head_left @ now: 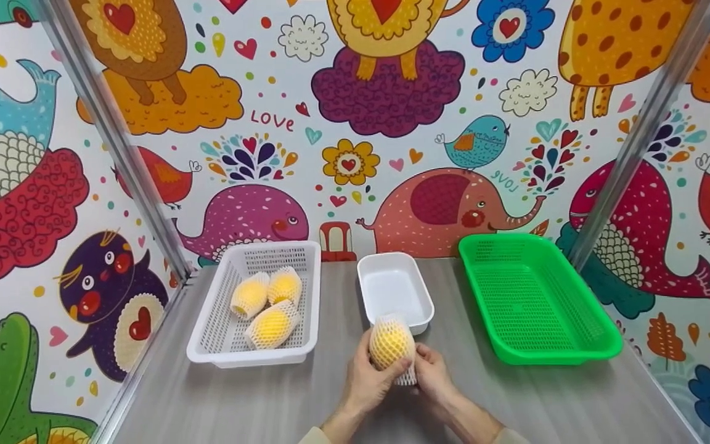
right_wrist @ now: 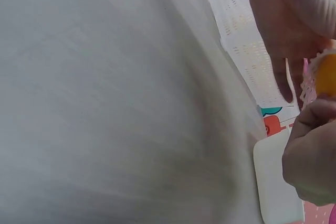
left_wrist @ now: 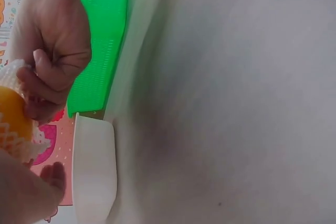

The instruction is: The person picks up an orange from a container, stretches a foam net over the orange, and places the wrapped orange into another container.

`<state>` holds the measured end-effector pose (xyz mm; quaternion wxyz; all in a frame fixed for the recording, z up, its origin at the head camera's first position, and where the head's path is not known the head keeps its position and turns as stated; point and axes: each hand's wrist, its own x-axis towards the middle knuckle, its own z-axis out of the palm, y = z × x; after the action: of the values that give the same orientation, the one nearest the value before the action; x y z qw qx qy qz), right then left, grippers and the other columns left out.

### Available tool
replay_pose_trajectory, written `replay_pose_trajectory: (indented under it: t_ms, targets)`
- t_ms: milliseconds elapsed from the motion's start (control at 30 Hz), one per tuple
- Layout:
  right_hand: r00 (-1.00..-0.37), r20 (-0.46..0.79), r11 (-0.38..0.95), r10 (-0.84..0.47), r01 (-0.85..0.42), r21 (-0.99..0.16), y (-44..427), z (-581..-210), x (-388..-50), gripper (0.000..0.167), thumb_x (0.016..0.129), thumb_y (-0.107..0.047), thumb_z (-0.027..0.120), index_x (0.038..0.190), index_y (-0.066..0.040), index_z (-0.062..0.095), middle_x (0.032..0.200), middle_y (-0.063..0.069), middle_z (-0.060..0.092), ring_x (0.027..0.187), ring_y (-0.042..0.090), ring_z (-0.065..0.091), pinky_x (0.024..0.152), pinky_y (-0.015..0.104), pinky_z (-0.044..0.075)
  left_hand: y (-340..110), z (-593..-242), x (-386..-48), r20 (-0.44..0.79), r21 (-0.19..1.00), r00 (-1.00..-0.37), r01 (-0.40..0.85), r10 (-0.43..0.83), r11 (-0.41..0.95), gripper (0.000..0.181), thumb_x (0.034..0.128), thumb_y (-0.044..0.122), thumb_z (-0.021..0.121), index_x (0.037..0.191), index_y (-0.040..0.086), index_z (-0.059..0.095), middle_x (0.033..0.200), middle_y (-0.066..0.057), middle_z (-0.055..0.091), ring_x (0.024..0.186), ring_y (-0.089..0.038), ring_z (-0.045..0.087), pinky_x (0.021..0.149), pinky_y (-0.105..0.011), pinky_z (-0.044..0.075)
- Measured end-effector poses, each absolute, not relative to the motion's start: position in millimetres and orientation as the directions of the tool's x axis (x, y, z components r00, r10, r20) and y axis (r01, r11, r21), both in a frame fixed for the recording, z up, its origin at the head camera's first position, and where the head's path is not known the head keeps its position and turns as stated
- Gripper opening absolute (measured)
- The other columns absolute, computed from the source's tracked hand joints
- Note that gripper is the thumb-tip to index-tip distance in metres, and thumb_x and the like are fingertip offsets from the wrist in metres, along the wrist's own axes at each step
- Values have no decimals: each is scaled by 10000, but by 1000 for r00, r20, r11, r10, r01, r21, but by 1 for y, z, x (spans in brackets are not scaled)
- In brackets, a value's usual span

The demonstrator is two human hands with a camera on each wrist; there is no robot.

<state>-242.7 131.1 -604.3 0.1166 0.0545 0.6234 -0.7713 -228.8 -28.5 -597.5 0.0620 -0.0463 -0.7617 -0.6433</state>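
Note:
A yellow mango in a white foam net is held up in front of the small white tub. My left hand holds the mango from the left, thumb across its front. On the other side my right hand, fingers curled, pinches the net near its lower end. The left wrist view shows bare orange-yellow skin between parts of the net, beside the right hand's curled fingers. In the right wrist view the left hand's fingers reach along the fruit; that frame's edge cuts the mango off.
Three netted mangoes lie in a white slotted basket at the left. The small white tub stands mid-table behind the hands. A green slotted basket is at the right. Patterned panels and metal posts enclose the grey table.

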Motion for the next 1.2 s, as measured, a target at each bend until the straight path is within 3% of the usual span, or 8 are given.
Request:
replay_pose_trajectory:
  t_ms: [233, 467, 600, 733, 1000, 1133, 1200]
  targets:
    - [-973, -217, -98, -83, 224, -970, 133, -602, -245, 129, 1122, -231, 650, 1136, -113, 702, 831, -76, 643, 686, 72, 543, 573, 226, 439, -33, -593, -236, 105, 993, -994, 107, -31, -49, 792, 947, 267, 882, 1590, -12, 514, 1312, -132, 720, 1077, -144, 651, 901, -240, 548]
    - [-980, -179, -99, -89, 187, -977, 135, -590, -245, 111, 1088, -203, 705, 1130, -100, 704, 904, -60, 707, 744, 103, 608, 610, 236, 492, -40, -591, -238, -6, 972, -1000, -8, 10, -235, 644, 1119, 315, 625, 1615, -35, 413, 1187, -65, 696, 999, -113, 661, 852, -243, 555]
    - [-981, -162, -103, -108, 173, -979, 135, -582, -244, 156, 1121, -263, 666, 1121, -120, 729, 942, -68, 749, 786, 94, 689, 620, 232, 535, -41, -590, -237, -31, 970, -999, -32, 4, -243, 639, 1140, 371, 554, 1584, -39, 349, 1256, -91, 659, 1051, -135, 645, 891, -258, 538]
    - [-982, -144, -78, -123, 154, -985, 133, -579, -244, 254, 1137, -305, 632, 1220, -83, 725, 970, -73, 755, 832, 104, 726, 638, 250, 561, -39, -589, -235, -4, 970, -1000, -9, 19, -242, 529, 1169, 332, 522, 1527, -12, 343, 1277, -115, 626, 1061, -145, 631, 895, -256, 534]
    - [-996, -70, -54, -58, 73, -996, 133, -581, -246, 397, 1122, -252, 684, 1406, 23, 645, 1068, -41, 724, 917, 142, 687, 675, 287, 588, -40, -586, -231, 54, 996, -992, 46, 111, -75, 595, 1232, 335, 358, 1673, -61, 313, 1516, -234, 585, 1270, -202, 575, 1103, -356, 437]
    - [-998, 17, -37, -53, -15, -999, 132, -582, -246, 418, 1065, -148, 763, 1397, 70, 632, 1130, 5, 725, 910, 124, 667, 668, 266, 580, -40, -586, -229, 26, 999, -994, 21, 103, -46, 669, 1192, 400, 497, 1653, -66, 366, 1512, -224, 636, 1291, -213, 639, 1093, -337, 500]
    - [-996, 54, -37, -73, -52, -998, 131, -582, -245, 429, 1031, -92, 794, 1380, 93, 628, 1154, 24, 720, 896, 113, 667, 668, 251, 576, -40, -587, -230, 8, 999, -997, 4, 76, -50, 721, 1147, 429, 595, 1630, -65, 389, 1459, -212, 667, 1229, -199, 676, 1021, -311, 542]
